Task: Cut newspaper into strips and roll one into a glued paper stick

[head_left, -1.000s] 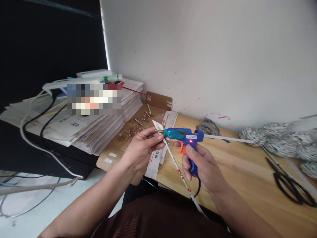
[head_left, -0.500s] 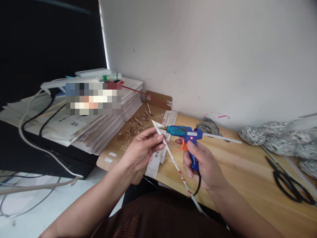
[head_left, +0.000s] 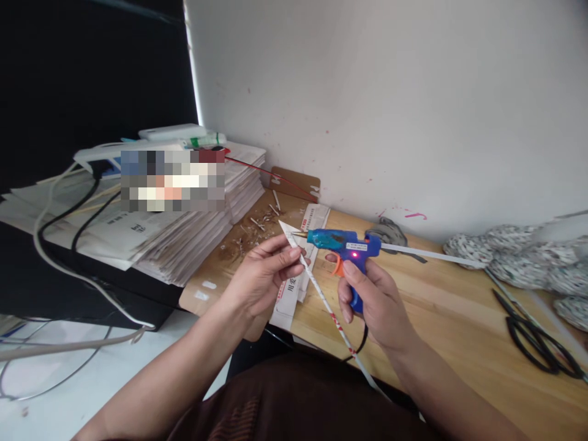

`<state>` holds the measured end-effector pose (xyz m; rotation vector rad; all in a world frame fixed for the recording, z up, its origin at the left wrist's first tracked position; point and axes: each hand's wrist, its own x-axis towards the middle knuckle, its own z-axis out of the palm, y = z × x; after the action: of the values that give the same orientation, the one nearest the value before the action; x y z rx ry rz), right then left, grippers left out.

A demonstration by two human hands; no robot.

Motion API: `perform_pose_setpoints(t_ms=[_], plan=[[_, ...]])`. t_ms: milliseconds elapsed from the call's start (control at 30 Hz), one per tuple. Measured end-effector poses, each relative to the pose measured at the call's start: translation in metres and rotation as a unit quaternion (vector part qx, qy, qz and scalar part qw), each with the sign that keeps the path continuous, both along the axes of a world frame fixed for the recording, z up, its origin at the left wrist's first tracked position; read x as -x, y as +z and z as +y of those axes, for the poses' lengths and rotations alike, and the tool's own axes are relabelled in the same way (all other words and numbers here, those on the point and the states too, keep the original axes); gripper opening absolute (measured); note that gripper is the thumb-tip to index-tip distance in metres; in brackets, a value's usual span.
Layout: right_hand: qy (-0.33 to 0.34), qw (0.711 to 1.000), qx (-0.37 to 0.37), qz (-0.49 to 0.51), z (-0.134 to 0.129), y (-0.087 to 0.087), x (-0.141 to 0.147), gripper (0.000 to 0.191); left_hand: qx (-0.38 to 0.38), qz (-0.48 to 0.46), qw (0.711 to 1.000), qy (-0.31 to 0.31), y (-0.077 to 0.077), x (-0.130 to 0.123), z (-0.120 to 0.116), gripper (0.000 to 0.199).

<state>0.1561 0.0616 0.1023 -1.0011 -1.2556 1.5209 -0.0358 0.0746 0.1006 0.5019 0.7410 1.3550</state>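
Observation:
Between the thumb and fingers of my left hand [head_left: 269, 266] is a thin rolled paper stick [head_left: 327, 308], white with red marks. Its upper end widens into a pointed paper flap, and its lower end runs down toward my lap. My right hand [head_left: 374, 300] grips a blue hot glue gun [head_left: 337, 242] by the handle, with a finger at the orange trigger [head_left: 337, 264]. The metal nozzle is at the paper flap; whether it touches is too small to tell. A red light glows on the gun, and a long white glue stick [head_left: 427, 252] juts from its back.
Stacked paper sheets [head_left: 193, 245] with a power strip [head_left: 92, 160] and cables stand at left. Paper scraps lie on brown cardboard [head_left: 215, 269]. Folded printed paper [head_left: 283, 311] lies beneath my left hand. At right are black scissors [head_left: 533, 343], twisted paper bundles [head_left: 523, 263] and a grey cloth [head_left: 388, 231].
The glue gun has shifted slightly left with its nozzle further over the paper flap. More of the glue stick's length shows behind it. My left hand keeps its hold.

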Motion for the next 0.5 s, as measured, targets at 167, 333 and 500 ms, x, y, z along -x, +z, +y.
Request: perform_pose_setpoints(t_ms=[167, 333, 500], plan=[[-0.009, 0.999, -0.041, -0.030, -0.001, -0.002, 0.000, 0.027, 0.000, -0.008, 1.000, -0.012, 0.000, 0.001, -0.001, 0.025], [-0.039, 0.982, -0.139, -0.121, 0.001, -0.010, -0.002, 0.028, 0.010, 0.004, 1.000, -0.002, 0.000, 0.001, -0.001, 0.018], [-0.062, 0.915, -0.301, -0.262, 0.006, -0.018, -0.009, 0.020, -0.010, 0.021, 1.000, -0.018, 0.004, 0.002, -0.001, 0.014]])
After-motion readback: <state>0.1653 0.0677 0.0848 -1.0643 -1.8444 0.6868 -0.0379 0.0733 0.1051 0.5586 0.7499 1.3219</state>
